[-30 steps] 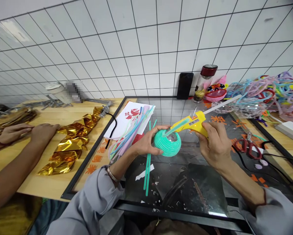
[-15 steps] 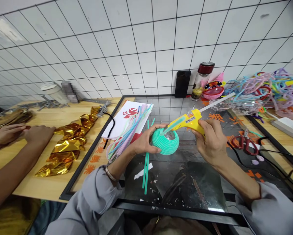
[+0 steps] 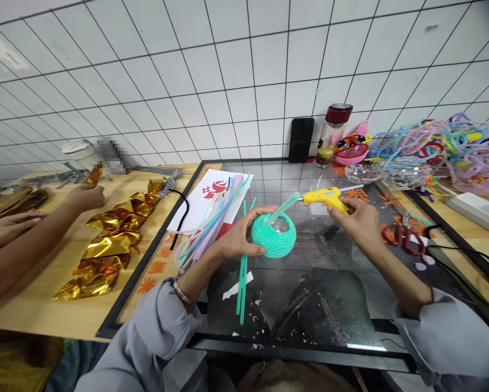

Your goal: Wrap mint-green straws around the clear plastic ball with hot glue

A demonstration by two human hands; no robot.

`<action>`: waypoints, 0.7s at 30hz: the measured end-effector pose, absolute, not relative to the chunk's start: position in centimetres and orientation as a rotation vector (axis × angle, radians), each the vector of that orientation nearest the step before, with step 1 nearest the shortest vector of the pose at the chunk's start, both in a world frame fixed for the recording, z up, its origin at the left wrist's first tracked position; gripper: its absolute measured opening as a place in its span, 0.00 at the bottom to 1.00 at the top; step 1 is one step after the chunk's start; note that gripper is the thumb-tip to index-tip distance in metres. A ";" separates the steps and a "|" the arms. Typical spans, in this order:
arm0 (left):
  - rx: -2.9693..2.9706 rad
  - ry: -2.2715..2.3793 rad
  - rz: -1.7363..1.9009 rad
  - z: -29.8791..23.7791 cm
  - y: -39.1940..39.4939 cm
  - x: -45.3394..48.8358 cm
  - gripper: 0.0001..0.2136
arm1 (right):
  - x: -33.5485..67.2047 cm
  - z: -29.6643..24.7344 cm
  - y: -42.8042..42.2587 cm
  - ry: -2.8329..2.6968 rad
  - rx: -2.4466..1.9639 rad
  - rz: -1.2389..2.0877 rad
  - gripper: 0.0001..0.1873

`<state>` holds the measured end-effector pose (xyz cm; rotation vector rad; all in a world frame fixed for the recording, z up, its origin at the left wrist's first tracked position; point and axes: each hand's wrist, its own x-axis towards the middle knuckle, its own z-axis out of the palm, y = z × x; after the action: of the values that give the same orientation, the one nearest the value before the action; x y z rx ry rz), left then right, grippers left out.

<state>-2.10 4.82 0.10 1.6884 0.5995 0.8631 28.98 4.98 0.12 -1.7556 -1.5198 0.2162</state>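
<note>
My left hand [image 3: 244,234] is closed around the side of a round bowl [image 3: 274,242] wrapped in turquoise fuzzy strips, its opening facing up. A loose end of turquoise strip [image 3: 287,204] sticks up from the rim toward the right. My right hand [image 3: 358,220] grips the handle of a yellow glue gun [image 3: 323,197], which has a pale glue stick out of its back. The gun's nozzle points left and lies close to the free end of the strip; whether they touch I cannot tell. Two turquoise strips [image 3: 242,288] lie on the glass below the bowl.
A bundle of pastel strips [image 3: 211,218] lies on white paper [image 3: 191,204]. Behind stand a black phone [image 3: 301,140] and a lidded bottle [image 3: 332,133]. Red scissors [image 3: 405,237], cables and tangled strips [image 3: 432,147] are right. Gold foil [image 3: 109,247] and another person's hands [image 3: 87,198] are left.
The glue gun has swung from above the bowl to its right, now level with the strip's raised end. The other person's one hand has moved up and holds an orange-gold piece.
</note>
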 end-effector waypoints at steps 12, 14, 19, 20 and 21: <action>1.687 0.607 0.848 0.3 4.8 -2.1 0.41 | 30.7 -3.6 6.3 -1.922 -1.939 -0.265 0.22; 1.700 0.608 0.845 0.3 4.8 -2.1 0.41 | 30.5 -3.6 6.1 -1.951 -1.937 -0.381 0.24; 1.732 0.623 0.830 0.2 4.7 -2.0 0.42 | 29.5 -2.7 5.4 -1.962 -1.781 -0.463 0.27; 1.741 0.631 0.827 0.2 4.6 -2.0 0.42 | 29.0 -2.2 5.2 -1.972 -1.728 -0.448 0.25; 1.754 0.637 0.823 0.3 4.6 -1.9 0.42 | 28.5 -1.6 4.8 -1.975 -1.597 -0.397 0.23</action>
<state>-1.92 4.59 0.31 1.7540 0.6365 0.8233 28.50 4.78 -1.64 -1.5973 -1.9749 -0.3971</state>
